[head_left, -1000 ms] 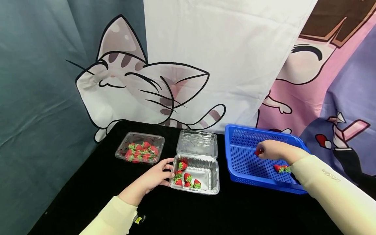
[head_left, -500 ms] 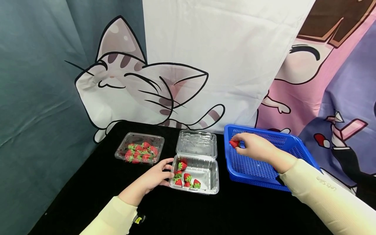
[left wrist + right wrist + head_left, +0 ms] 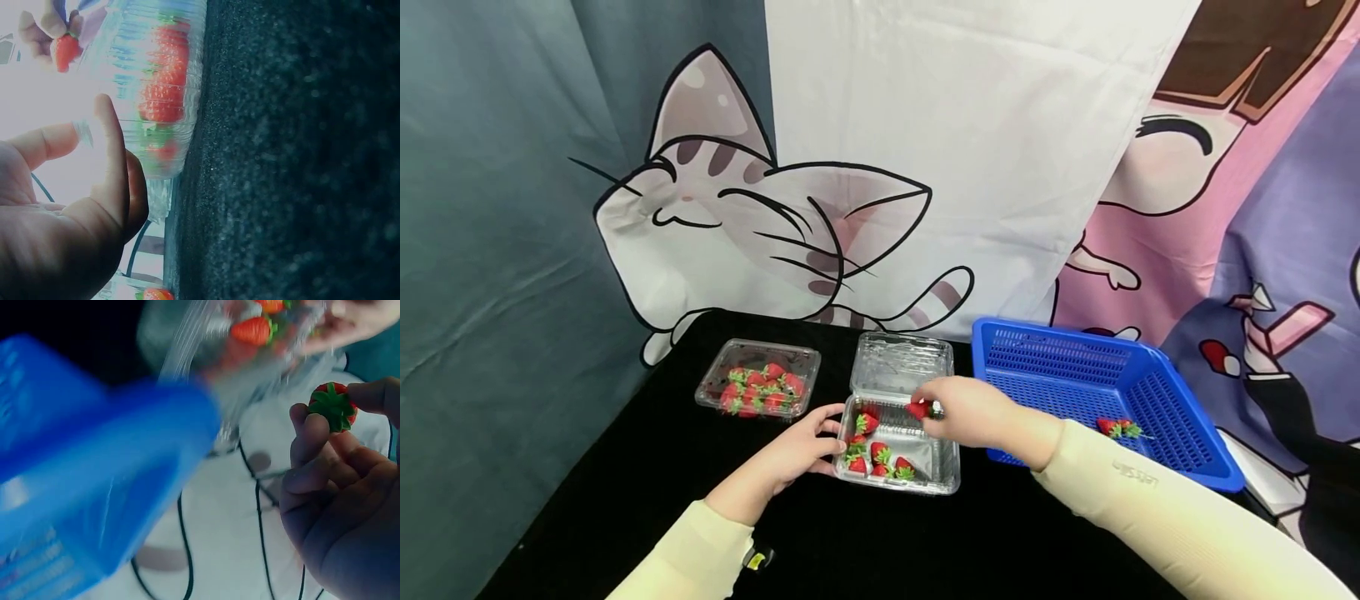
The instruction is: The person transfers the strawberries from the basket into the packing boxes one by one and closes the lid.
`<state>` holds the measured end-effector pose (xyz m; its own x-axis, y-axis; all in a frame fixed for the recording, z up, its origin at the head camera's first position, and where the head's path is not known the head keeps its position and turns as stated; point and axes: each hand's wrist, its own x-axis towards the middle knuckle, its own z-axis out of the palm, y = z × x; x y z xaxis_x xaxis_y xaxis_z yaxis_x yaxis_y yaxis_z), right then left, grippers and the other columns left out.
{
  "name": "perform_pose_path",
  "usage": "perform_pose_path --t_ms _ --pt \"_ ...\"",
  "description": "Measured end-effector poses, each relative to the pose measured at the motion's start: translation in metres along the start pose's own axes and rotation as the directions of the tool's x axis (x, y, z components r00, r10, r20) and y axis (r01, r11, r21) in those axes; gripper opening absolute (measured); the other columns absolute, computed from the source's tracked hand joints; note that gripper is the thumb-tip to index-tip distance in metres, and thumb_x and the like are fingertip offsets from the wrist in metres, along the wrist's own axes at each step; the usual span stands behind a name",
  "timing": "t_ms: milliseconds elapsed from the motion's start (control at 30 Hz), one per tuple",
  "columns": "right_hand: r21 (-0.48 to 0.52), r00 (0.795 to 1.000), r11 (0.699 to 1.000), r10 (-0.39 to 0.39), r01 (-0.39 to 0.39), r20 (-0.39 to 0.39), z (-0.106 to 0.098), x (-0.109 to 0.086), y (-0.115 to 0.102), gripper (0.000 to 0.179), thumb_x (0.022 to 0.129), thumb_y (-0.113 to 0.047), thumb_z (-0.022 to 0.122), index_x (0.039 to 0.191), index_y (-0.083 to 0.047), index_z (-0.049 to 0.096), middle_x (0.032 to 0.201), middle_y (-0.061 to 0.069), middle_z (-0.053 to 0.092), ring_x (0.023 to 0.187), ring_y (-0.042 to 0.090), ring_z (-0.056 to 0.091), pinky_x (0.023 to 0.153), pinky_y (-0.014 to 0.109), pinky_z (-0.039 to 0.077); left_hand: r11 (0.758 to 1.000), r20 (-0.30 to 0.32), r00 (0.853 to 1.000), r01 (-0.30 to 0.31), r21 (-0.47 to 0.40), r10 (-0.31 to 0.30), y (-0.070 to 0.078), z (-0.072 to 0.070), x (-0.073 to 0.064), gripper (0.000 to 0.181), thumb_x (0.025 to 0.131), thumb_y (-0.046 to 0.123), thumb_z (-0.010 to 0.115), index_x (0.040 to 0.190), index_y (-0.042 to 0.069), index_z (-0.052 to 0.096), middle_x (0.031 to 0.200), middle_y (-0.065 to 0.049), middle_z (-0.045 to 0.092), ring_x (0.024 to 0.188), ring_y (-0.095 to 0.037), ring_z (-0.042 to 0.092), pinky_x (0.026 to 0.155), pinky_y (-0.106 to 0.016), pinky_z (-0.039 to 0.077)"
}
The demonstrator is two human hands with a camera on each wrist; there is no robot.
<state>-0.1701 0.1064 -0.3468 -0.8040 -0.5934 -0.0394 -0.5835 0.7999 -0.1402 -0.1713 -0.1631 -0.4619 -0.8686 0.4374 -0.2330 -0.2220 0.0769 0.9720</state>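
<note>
Between thumb and fingertips my right hand [image 3: 970,408] pinches a red strawberry [image 3: 917,409] with a green leafy top, above the right part of an open clear plastic clamshell box [image 3: 936,467]. In the right wrist view the leafy end of this strawberry [image 3: 333,407] faces the camera. Several strawberries [image 3: 880,454] lie in the left half of the box. With spread, fairly straight fingers, my left hand [image 3: 793,454] touches the box's left side and rim. The left wrist view shows its fingers [image 3: 111,144] against the clear wall.
A blue plastic basket [image 3: 1060,332] stands at the right, with strawberries [image 3: 1118,428] near its right side. Left of the open box is a closed clear box [image 3: 808,358] full of strawberries. The open lid [image 3: 902,367] leans back. A cartoon curtain hangs behind the black table [image 3: 647,500].
My right hand has carried the strawberry leftward from the blue basket to above the open box. The left hand stays at the box's left side.
</note>
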Motion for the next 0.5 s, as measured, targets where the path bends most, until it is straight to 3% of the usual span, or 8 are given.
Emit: perform_pose_path --t_ms 200,333,500 --pt "-0.078 0.995 0.996 -0.038 0.045 0.094 0.028 0.017 -0.017 0.023 0.085 -0.021 0.072 0.107 -0.016 0.072 0.093 -0.007 0.068 0.077 0.009 0.062 0.07 0.033 0.054 1.0 0.002 1.0 0.009 -0.006 -0.009 -0.001 0.0 0.0 0.068 0.094 0.004 0.058 0.154 0.007 0.027 0.13 -0.023 0.046 0.089 -0.025 0.066 0.069 -0.037 0.058" --pt "-0.095 0.993 0.995 -0.017 0.028 0.117 0.042 0.023 -0.019 0.014 0.082 -0.017 0.073 0.095 -0.017 0.069 0.076 -0.008 0.059 0.064 0.009 0.05 0.058 0.032 0.047 1.0 -0.003 1.0 0.01 -0.004 -0.01 -0.001 0.0 0.001 0.069 0.093 0.004 0.058 0.154 0.007 0.027 0.13 -0.023 0.046 0.089 -0.025 0.066 0.069 -0.038 0.058" --pt "-0.107 0.992 0.994 0.023 -0.01 0.126 0.056 0.03 -0.017 0.01 0.082 -0.015 0.073 0.087 -0.017 0.065 0.066 -0.008 0.05 0.058 0.012 0.045 0.053 0.033 0.042 1.0 -0.001 1.0 0.005 -0.01 -0.005 -0.002 -0.001 0.002 0.068 0.094 0.003 0.058 0.154 0.007 0.027 0.131 -0.023 0.046 0.089 -0.026 0.066 0.069 -0.039 0.058"
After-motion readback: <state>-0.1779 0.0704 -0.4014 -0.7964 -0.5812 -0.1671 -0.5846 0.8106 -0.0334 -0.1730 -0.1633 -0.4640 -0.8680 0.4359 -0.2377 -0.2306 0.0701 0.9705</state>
